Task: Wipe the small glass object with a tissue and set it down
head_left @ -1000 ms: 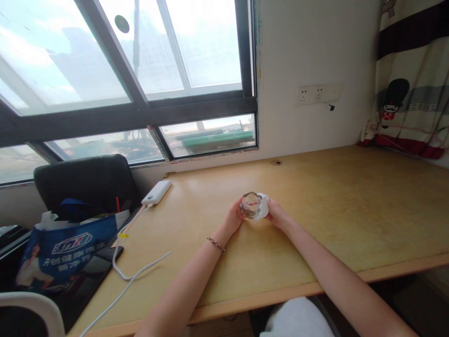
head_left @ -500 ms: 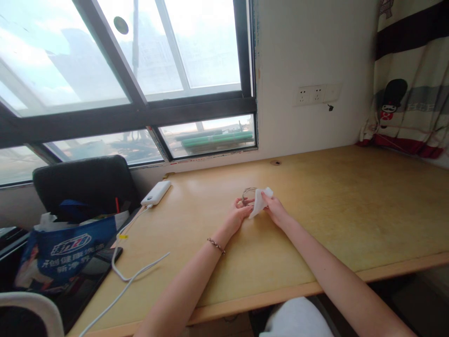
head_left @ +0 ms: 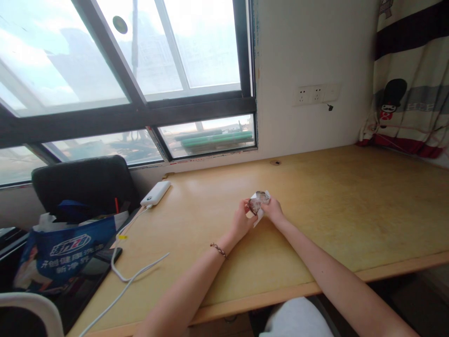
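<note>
Between my hands, above the table, is a small round glass-like dish (head_left: pixel 258 201), see-through with a dark patterned rim; its exact kind is hard to make out. My left hand (head_left: pixel 242 219) grips it from the left side, fingers curled around the edge. A white tissue or thin cloth (head_left: pixel 258 218) lies behind and below the dish, partly covered by it. My right hand (head_left: pixel 274 209) is closed on this white tissue at the right, with the thumb pressing against the dish. The fingers behind the dish are hidden.
A white power bank (head_left: pixel 156 193) with a white cable (head_left: pixel 130 281) lies on the left of the wooden table (head_left: pixel 351 210). Beyond the left edge are a black chair (head_left: pixel 84 182) and a blue bag (head_left: pixel 70 248). A window and wall sockets (head_left: pixel 310 95) are behind.
The dish has been turned so its round patterned face now shows, where before its thin rim was seen edge-on. The white tissue has shifted behind and below it.
</note>
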Demonstrator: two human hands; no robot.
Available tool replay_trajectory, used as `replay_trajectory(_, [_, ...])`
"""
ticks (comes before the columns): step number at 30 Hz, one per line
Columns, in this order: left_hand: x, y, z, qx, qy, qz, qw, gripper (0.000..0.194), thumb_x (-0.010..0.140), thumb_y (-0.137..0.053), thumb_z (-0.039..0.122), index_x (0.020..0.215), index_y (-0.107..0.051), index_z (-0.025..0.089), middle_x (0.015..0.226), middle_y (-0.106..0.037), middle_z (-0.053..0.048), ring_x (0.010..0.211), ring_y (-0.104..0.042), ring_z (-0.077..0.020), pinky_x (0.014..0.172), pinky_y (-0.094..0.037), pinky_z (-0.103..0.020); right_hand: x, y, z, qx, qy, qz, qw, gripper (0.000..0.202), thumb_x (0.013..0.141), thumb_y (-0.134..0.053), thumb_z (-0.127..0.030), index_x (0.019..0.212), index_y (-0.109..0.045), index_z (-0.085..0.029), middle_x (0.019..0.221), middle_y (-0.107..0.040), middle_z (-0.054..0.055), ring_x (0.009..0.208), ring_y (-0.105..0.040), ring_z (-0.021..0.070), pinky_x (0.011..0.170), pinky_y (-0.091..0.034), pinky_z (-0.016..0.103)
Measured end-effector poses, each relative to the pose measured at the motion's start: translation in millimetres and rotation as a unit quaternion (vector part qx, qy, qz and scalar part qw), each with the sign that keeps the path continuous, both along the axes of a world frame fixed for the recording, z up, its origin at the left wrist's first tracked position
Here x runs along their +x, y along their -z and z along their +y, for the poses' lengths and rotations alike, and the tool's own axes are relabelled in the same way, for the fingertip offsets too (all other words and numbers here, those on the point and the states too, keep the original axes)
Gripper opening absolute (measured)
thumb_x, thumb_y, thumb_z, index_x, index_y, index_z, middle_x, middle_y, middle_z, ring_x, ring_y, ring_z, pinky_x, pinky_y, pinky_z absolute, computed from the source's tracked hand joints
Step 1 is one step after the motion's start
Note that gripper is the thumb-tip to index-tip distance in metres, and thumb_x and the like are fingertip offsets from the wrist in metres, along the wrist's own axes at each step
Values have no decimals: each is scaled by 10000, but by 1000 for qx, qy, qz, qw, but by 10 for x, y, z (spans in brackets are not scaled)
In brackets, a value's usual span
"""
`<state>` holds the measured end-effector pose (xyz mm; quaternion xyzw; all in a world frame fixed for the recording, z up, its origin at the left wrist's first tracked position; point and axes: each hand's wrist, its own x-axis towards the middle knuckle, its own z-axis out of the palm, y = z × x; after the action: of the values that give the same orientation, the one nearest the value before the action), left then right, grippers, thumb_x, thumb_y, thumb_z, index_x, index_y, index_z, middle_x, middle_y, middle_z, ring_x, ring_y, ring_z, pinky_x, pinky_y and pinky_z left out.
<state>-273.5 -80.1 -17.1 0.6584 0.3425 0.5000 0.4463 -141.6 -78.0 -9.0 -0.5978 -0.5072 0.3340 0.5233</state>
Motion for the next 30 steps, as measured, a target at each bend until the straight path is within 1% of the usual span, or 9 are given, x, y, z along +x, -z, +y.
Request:
replay_trajectory(2, [-7,-10,-16,-7,0,10,1000,407,536,-686,171,878,-466,182,869,-588,-45,782,-557,-166,760,-425,-319,38,-8,-10,16,63,-128,990,155,683,-520,-309,740,-583,-179,682,-631,40,661,-570,188,595,-411,259])
replay_trajectory(4, [-16,-34,-22,-9,1,3,1000,399,520,-708,196,845,-478,174,842,-595,-49,781,-557,-179,746,-428,-319,54,-30,-40,45,79,-207,974,219,752,-443,-340,731,-581,-171,655,-623,57,621,-566,184,577,-396,253])
replay_trajectory(9, [-41,-121,-32,14,40,31,999,321,593,-679,270,860,-541,156,870,-596,-67,815,-550,-190,731,-427,-287,76,-91,-139,123,77,-306,941,271,806,-349,-226,985,-541,-155,839,-637,91,747,-585,195,671,-407,259])
replay_trajectory(13, [-41,-109,-42,-7,63,47,997,384,668,-613,341,983,-498,154,886,-596,-65,641,-562,-131,567,-448,-241,98,-109,-169,189,52,-292,936,376,737,-363,-102,1076,-507,-175,991,-610,74,882,-562,185,784,-399,267])
replay_trajectory(16, [-35,-41,-45,31,32,68,997,388,650,-634,336,954,-472,157,848,-592,-51,631,-557,-118,568,-456,-233,67,-114,-148,200,60,-208,956,381,719,-394,-127,1073,-521,-190,987,-618,52,851,-572,180,751,-418,264])
replay_trajectory(19, [-27,17,-42,85,-17,78,993,355,634,-652,308,898,-464,160,792,-578,-34,697,-558,-127,651,-461,-248,0,-86,-87,145,38,-92,984,268,728,-429,-224,917,-610,-166,814,-657,35,717,-589,180,633,-435,253])
replay_trajectory(23, [-11,-9,-46,111,-29,72,991,468,652,-633,282,1046,-402,176,913,-567,-57,741,-556,-128,679,-459,-261,-43,-13,-15,68,-11,11,998,277,732,-443,-325,703,-640,-133,567,-622,23,559,-558,163,511,-405,233])
replay_trajectory(27, [-18,-116,-74,155,-43,128,979,464,648,-629,288,1063,-443,195,1068,-522,-88,784,-552,-139,657,-449,-249,40,-29,-50,107,53,-96,988,208,723,-441,-237,752,-626,-147,621,-625,34,598,-554,165,564,-411,245])
replay_trajectory(30, [-30,-145,-89,170,-57,151,972,449,661,-612,289,1070,-455,193,985,-553,-74,656,-540,-104,600,-439,-231,115,-97,-130,195,36,-205,958,322,712,-392,-122,965,-583,-180,895,-631,68,829,-561,188,745,-414,292])
